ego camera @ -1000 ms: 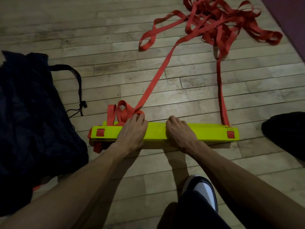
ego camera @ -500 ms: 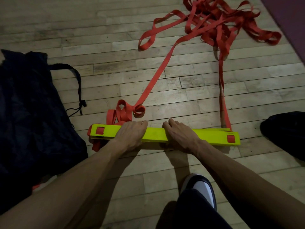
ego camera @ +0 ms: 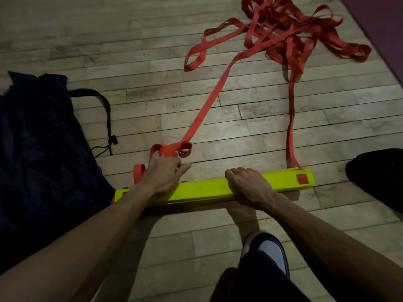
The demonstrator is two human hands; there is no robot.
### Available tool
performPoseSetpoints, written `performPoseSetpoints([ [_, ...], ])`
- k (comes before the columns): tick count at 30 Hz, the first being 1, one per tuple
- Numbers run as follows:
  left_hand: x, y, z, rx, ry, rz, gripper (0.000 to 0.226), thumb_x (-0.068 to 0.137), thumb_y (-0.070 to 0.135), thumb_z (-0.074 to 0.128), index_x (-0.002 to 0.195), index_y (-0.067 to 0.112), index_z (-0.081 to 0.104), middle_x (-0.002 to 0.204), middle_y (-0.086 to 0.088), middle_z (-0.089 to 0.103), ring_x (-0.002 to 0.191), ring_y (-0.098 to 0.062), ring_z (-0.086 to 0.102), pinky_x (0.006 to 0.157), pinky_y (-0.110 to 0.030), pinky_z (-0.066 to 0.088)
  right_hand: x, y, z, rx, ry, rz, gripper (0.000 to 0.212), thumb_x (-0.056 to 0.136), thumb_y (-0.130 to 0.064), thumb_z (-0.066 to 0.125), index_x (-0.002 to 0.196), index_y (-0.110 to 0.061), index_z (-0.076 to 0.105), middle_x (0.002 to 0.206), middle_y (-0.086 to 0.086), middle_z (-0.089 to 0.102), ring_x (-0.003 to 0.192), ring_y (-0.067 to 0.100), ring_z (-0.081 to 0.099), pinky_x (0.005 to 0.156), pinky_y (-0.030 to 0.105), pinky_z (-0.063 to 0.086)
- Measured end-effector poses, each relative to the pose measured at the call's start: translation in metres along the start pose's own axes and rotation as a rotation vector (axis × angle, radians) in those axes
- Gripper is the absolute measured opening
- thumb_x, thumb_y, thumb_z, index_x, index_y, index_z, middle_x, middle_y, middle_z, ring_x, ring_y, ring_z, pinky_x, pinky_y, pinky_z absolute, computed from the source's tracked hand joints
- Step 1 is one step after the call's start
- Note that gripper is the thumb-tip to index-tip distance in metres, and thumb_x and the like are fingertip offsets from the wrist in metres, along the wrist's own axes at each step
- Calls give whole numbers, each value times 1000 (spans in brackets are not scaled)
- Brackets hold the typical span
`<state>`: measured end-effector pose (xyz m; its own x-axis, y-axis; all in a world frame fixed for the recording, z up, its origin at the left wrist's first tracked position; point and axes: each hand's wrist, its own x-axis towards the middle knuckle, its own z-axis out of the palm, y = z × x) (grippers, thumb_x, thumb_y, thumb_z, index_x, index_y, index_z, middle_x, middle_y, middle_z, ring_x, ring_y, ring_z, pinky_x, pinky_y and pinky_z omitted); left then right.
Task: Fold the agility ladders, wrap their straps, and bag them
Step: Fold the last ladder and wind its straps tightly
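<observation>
Head view: left hand (ego camera: 162, 176) reaches, fingers loose, touching red strap (ego camera: 168, 150); right hand (ego camera: 246, 184) grips yellow rungs (ego camera: 202, 190).

We see the left hand (ego camera: 162, 175) leave the stacked yellow rungs (ego camera: 202, 189) and reach forward to the bunched red strap (ego camera: 169, 150), while the right hand (ego camera: 248, 188) now curls over the stack's far edge.

A stack of yellow rungs (ego camera: 202, 190) lies across the wooden floor (ego camera: 152, 101). The right hand (ego camera: 248, 188) grips the stack's middle, fingers curled over its far edge. The left hand (ego camera: 162, 174) reaches just beyond the stack's left half, touching bunched red strap (ego camera: 205, 110), which trails to a tangle far beyond the stack. A dark bag (ego camera: 39, 162) lies left of the stack.
</observation>
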<state>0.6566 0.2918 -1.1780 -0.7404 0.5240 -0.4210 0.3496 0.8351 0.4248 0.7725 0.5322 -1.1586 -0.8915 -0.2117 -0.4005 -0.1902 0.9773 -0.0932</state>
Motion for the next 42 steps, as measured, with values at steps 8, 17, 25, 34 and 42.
performPoseSetpoints([
  [8, -20, -27, -2, 98, 229, -18, 20, 95, 20, 62, 115, 19, 61, 137, -2, 47, 130, -23, 39, 108, -45, 37, -3, -2, 3, -10, -6, 32, 35, 88, -18, 63, 119, -13, 47, 120, 8, 59, 110, 28, 57, 90, 37, 41],
  [17, -44, -52, -16, 61, 164, -557, 54, 98, 54, 50, 118, 4, 55, 117, -14, 58, 108, -36, 57, 86, -46, 51, 4, -6, 9, 17, 29, 51, 30, 94, -18, 55, 122, -14, 46, 120, 7, 59, 107, 23, 56, 94, 34, 42],
  [25, -40, -50, -15, 51, 77, -493, 26, 106, 28, 38, 92, 15, 54, 94, -6, 63, 85, -26, 60, 79, -39, 50, 7, -11, 11, -10, 38, 30, 26, 93, -16, 52, 119, -14, 45, 119, 7, 58, 107, 26, 54, 91, 34, 40],
  [34, -1, 26, -12, -297, 157, -285, 12, 98, 21, 44, 90, 24, 53, 98, -14, 65, 90, -35, 65, 81, -55, 56, 10, -14, 16, -38, 68, 39, 34, 89, -15, 58, 121, -14, 46, 113, 8, 59, 104, 29, 56, 87, 37, 42],
  [42, 10, 59, -5, -406, 103, -81, 18, 98, 8, 53, 93, 26, 51, 93, 1, 72, 95, -21, 70, 85, -48, 57, 7, -5, 22, -41, 76, 85, 35, 88, -15, 60, 120, -14, 47, 113, 8, 60, 102, 28, 58, 86, 37, 44],
])
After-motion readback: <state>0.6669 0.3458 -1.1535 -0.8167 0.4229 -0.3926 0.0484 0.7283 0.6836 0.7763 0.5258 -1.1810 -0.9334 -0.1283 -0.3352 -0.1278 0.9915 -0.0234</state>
